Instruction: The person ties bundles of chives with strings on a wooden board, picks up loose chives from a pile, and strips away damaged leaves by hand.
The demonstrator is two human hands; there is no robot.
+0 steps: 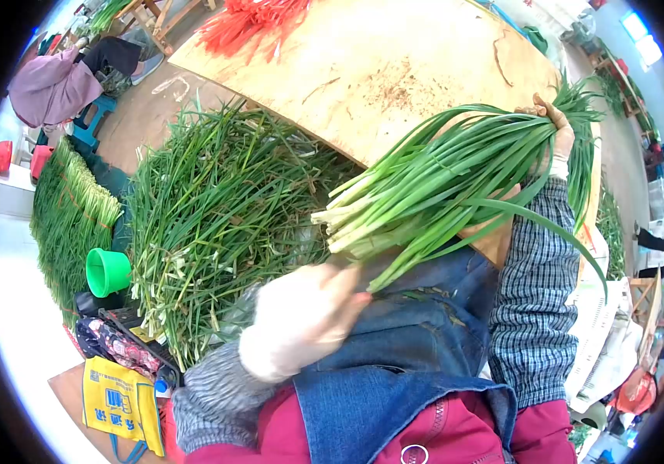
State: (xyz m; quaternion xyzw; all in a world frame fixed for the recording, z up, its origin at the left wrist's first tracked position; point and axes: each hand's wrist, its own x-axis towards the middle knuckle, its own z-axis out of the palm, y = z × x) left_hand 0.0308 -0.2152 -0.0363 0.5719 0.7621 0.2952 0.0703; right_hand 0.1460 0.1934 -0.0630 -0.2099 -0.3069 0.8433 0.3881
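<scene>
My right hand (558, 131), in a soiled thin glove, is wrapped round the leafy part of a bunch of long green stalks (440, 174). The pale stem ends point left and down, over my lap. One long leaf curves down across my right sleeve. Just below the pale ends is my left hand (305, 313), in a white glove; motion blurs its fingers, and I cannot make out whether they touch or hold anything. More green leaves (580, 155) show behind my right hand.
A wooden board (347, 69) bears red strips (251, 27) and dirt crumbs. Loose greens (224, 209) are heaped at the left, beside neat bundles (77, 216), a green cup (107, 272) and a yellow bag (121, 402). A person (57, 85) sits at the upper left.
</scene>
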